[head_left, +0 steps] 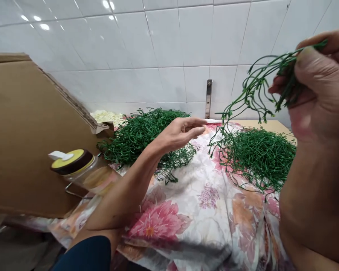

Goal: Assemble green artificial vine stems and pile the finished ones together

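Note:
Raised at the upper right, my right hand (318, 79) pinches a bunch of thin green plastic-looking stems (254, 86) between thumb and fingers. The loose ends droop down to the left, each with small forked tips. My left hand (183, 131) reaches over the middle of the table, thumb and fingers slightly apart, with nothing visible in it. Behind and left of that hand lies a big tangled heap of the same green stems (138, 131). A second, smaller heap of green stems (261, 154) rests below my right hand, partly hidden by my forearm.
A floral cloth (203, 226) covers the table. On the left stand a cardboard box (25, 131) and a clear jar with a yellow and brown lid (72, 162). Pale small pieces (107, 117) are piled at the back. A metal strip (208, 98) is against the white tiled wall (169, 41).

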`<state>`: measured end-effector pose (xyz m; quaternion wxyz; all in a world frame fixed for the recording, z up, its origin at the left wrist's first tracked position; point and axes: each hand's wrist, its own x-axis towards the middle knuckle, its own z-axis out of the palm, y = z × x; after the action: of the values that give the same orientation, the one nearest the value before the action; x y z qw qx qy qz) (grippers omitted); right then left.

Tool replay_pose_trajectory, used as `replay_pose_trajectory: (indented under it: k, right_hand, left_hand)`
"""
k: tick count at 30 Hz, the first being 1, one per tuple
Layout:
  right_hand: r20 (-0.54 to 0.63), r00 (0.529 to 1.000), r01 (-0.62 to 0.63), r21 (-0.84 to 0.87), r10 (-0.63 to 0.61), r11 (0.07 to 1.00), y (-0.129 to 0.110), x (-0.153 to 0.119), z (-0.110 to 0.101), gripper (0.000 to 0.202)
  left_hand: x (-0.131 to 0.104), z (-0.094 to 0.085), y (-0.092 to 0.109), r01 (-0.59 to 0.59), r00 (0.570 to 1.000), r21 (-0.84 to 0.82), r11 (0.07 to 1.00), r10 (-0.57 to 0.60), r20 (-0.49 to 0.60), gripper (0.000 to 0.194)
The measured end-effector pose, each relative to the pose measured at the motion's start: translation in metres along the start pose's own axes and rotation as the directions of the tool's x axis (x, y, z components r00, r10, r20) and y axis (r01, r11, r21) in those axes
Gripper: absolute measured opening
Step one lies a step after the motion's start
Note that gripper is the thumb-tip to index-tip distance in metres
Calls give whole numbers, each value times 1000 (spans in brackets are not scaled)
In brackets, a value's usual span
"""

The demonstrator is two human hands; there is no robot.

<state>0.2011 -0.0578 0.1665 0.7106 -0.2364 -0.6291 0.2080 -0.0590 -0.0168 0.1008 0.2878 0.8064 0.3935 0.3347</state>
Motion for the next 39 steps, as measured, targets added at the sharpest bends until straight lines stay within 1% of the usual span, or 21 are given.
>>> replay_pose_trajectory:
  k: [2,3,5,7,10,12,14,16,19,22,25,29,33,36,39]
  right_hand:
    - [-22,997,73,39,-72,997,4,2,8,6]
    - [-11,997,82,58,-82,995,8,3,12,4]
    - [39,999,30,86,-34,996,17,4,17,6]
    - [76,996,-49,103,41,993,28,4,21,11]
    - [157,974,-178,90,162,980,43,3,27,18]
    - [215,952,-235,66,216,970,51,1,31,21]
    - [271,927,-281,52,257,958,56,-1,33,23]
    - [334,898,-321,50,288,946,57,-3,34,24]
    - [404,862,-344,19,307,939,57,-3,31,26]
    - [432,850,-322,-25,300,947,56,-2,26,27]
    - [464,835,-314,-39,296,949,54,0,23,23]
    - [447,839,-322,-47,308,945,51,-1,23,19]
    - [420,849,-328,-54,319,943,50,-2,24,21]
    - [396,862,-326,-47,317,944,50,-2,24,23]
    - [410,861,-307,-51,300,950,51,-1,22,26]
  left_hand:
    - [0,6,4,-25,999,-216,976,31,21,48]
    - [0,9,6,-24,999,-304,952,35,33,48]
    - [-1,12,7,0,998,-432,902,27,57,49]
    - [-2,12,8,32,998,-499,866,4,70,49]
    - [-5,10,11,48,998,-536,843,-18,61,45]
    - [-6,7,15,36,998,-569,822,-1,62,41]
    - [-7,4,17,39,997,-611,790,12,78,43]
    - [-8,2,19,69,994,-649,757,1,107,49]
    - [-6,1,16,112,991,-679,726,-30,132,50]
    - [-4,3,13,133,990,-709,693,-66,121,56]
    - [-2,2,12,140,990,-744,654,-86,110,66]
    - [-1,-2,12,145,989,-764,629,-90,114,77]
    - [-1,-3,11,139,990,-771,622,-64,126,82]
    - [-2,-2,11,117,993,-822,557,-54,105,79]
    - [-3,-3,11,93,996,-871,482,-33,87,74]
